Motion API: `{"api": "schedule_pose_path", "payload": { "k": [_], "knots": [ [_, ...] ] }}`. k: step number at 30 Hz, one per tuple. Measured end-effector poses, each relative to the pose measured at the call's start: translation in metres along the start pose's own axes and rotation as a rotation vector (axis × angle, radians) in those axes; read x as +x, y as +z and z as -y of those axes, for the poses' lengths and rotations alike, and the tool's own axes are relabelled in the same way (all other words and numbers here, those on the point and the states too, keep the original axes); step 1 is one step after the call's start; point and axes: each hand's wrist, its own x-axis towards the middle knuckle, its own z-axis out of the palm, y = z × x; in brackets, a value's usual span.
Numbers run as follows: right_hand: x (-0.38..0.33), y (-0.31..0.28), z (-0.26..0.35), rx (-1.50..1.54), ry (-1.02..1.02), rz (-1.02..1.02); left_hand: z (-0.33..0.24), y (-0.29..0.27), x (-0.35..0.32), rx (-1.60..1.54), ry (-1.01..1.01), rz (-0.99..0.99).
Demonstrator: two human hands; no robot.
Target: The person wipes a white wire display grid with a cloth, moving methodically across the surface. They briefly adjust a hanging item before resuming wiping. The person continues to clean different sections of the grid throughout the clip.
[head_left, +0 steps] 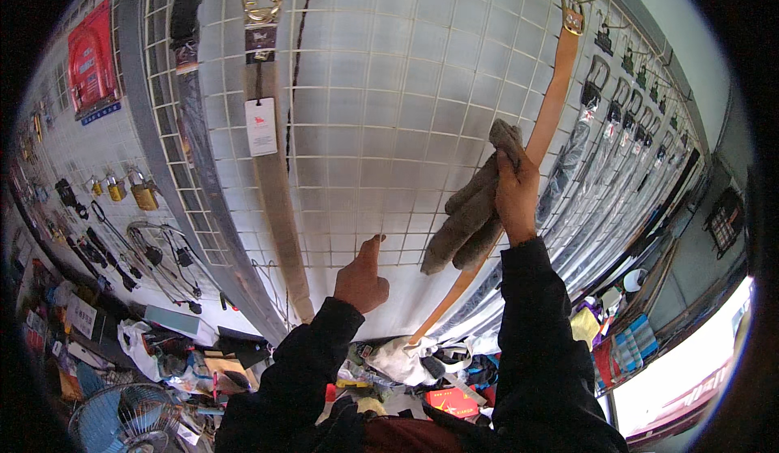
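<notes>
My right hand (518, 191) is closed on a grey-brown plush cloth (465, 219), which hangs down in thick folds to the left of the fingers. The cloth lies in front of a tan leather belt (553, 100) that hangs by its gold buckle from a hook on the white wire grid (389, 88). Lower and to the left, my left hand (363, 281) is in front of the grid with its index finger stretched upward and the other fingers curled. Nothing shows in it. Whether the fingertip touches the wire I cannot tell.
A brown belt (276, 193) with a white tag (261, 127) hangs at left. Several plastic-wrapped belts (568, 157) hang at right. Padlocks (144, 192) and cables hang far left. Below are a blue fan (134, 416), a white bag (402, 360) and a red box (452, 402).
</notes>
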Motion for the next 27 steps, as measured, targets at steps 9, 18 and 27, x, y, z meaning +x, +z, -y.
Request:
{"api": "schedule_pose_path", "payload": {
  "k": [9, 18, 27],
  "knots": [
    [-0.042, 0.029, 0.021, 0.147, 0.124, 0.000, 0.004, 0.007, 0.002, -0.007, 0.046, -0.075],
    [0.009, 0.099, 0.066, 0.256, 0.224, 0.314, 0.010, 0.015, -0.004, -0.040, -0.034, -0.044],
    [-0.002, 0.084, 0.066, -0.676, -0.198, 0.384, 0.007, 0.013, -0.002, -0.024, 0.075, -0.130]
  ]
}}
